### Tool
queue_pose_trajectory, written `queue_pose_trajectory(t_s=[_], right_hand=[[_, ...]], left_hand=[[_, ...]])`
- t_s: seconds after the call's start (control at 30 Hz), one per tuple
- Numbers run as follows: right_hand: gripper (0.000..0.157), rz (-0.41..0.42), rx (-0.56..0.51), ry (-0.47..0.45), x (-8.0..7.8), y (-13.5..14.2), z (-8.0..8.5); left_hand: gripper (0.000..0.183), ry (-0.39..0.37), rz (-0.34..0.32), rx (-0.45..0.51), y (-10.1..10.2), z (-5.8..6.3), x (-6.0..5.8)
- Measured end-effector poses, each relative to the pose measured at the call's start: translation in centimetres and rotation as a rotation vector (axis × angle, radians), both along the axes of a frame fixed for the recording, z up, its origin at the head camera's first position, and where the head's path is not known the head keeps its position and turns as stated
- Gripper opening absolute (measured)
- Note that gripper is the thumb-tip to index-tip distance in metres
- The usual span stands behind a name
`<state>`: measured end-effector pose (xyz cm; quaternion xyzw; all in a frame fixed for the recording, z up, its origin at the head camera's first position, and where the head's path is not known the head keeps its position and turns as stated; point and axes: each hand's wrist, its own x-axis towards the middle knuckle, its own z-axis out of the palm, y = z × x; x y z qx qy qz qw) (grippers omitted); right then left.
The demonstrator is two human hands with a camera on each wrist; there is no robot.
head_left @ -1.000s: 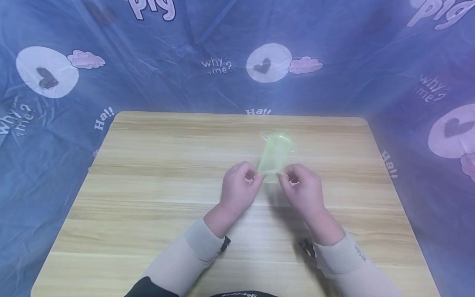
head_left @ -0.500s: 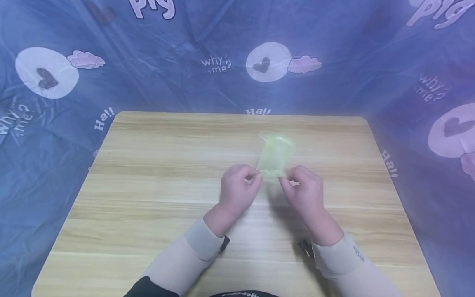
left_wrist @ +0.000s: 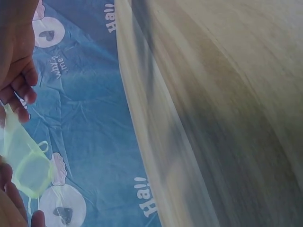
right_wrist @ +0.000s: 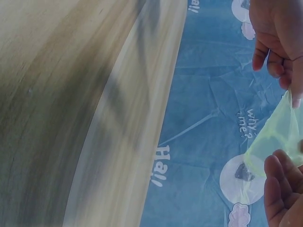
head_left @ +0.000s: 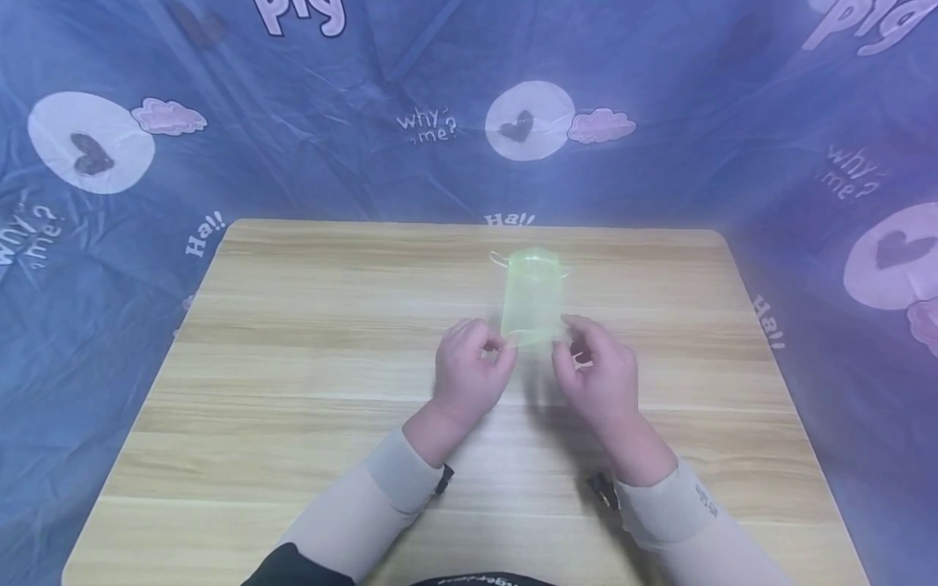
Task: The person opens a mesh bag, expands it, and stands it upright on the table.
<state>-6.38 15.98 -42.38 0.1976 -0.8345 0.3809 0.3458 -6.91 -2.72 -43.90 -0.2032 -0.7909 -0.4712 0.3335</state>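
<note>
Your left hand (head_left: 472,370), and seemingly your right hand (head_left: 601,374), pinch the green pouch (head_left: 533,293) mid-frame, above the counter (head_left: 293,366).

Your left hand (head_left: 472,370) and right hand (head_left: 601,374): 2 | your pale sleeves (head_left: 352,509): 2 | green see-through bag (head_left: 533,297): 1 | wooden desk (head_left: 293,366): 1 | "Ha!!" prints (head_left: 510,220) past its left, far and right edges: 3

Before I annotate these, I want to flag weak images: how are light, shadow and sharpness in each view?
Head view: bright but hazy, the sheer green drawstring pouch soft-edged, a shadow on the wooden tabletop near the right hand; left wrist view: dimmer, tabletop shadowed, wood grain curved; right wrist view: similarly dim and shadowed, grain curved too.
</note>
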Motion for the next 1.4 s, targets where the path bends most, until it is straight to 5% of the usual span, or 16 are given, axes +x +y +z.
queue_pose_trajectory(t_s=[0.23,0.5,0.77,0.97,1.13,1.4], right_hand=[[0.022,-0.017,-0.032,0.138,-0.2,-0.2,0.1],[0.015,-0.075,-0.153,0.305,0.0,-1.3,0.0],[0.012,-0.089,-0.151,0.476,0.0,-2.3,0.0],[0.028,-0.086,-0.109,0.425,0.1,-2.0,0.0],[0.026,-0.085,-0.109,0.368,0.3,-1.7,-0.1],[0.025,-0.101,-0.077,0.399,0.1,-2.0,-0.1]], left_hand=[[0.013,0.023,-0.014,-0.02,0.0,0.0,0.1],[0.008,0.12,0.025,0.079,0.3,0.3,0.1],[0.02,0.132,0.056,0.131,0.4,0.7,0.3],[0.013,0.141,0.038,0.073,0.1,0.4,0.4],[0.025,0.186,0.0,0.022,0.0,-0.1,0.3],[0.017,0.246,0.018,0.054,0.1,-0.2,0.1]])
